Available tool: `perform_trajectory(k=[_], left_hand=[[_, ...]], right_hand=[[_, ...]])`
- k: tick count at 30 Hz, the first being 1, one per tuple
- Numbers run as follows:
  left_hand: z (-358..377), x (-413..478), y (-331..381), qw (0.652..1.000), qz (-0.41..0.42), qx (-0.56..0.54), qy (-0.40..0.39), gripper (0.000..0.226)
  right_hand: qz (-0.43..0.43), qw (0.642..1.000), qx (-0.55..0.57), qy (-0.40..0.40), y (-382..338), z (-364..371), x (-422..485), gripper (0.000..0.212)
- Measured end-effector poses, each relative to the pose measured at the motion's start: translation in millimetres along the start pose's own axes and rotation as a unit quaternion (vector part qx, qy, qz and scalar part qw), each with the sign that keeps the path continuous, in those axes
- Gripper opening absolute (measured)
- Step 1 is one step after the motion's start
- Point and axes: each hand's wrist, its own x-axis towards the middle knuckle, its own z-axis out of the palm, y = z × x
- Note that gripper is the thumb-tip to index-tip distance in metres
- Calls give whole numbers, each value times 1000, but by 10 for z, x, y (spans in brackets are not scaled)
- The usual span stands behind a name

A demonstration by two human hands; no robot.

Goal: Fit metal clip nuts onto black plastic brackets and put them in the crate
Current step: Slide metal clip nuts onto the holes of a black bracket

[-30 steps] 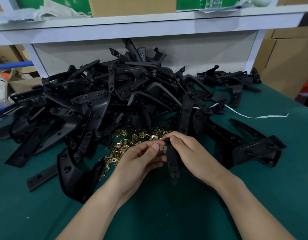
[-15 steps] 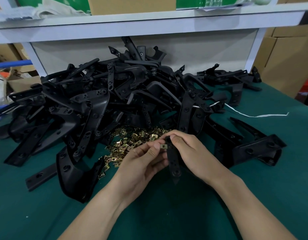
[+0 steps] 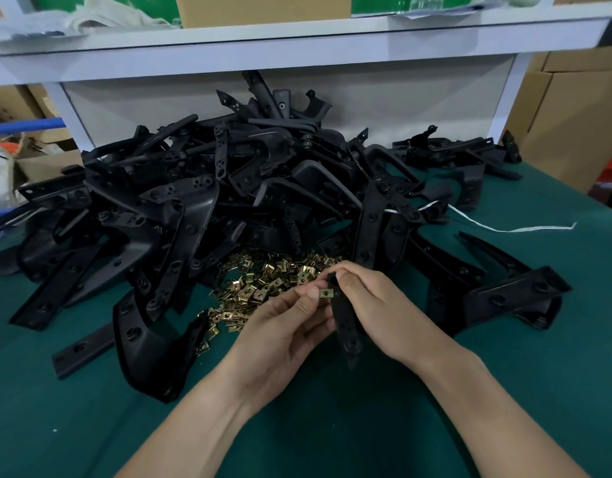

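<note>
Far across the table (image 3: pixel 556 374) sprawls the bracket pile (image 3: pixel 228 201), loose clip nuts (image 3: pixel 263 281) heaped nearer. Nearest, the right hand (image 3: pixel 377 305) grips one bracket (image 3: pixel 347 326); the left hand (image 3: pixel 283 332) pinches a clip nut (image 3: pixel 326 293) against its edge, hardly moved since before: fitting seems unfinished.

Matt plastic bracket (image 3: pixel 345 322), shiny metal clip (image 3: pixel 326 293).
</note>
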Motion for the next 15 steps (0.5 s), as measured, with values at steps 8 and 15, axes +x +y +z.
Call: perform_trajectory(k=[8, 15], left_hand=[[-9, 17, -20, 1000, -10, -8, 1, 23], [2, 26, -8, 998, -65, 11, -10, 45]], right_hand=[[-1, 1000, -9, -1, 16, 14, 3, 33], [-12, 999, -37, 28, -5, -8, -23, 33]])
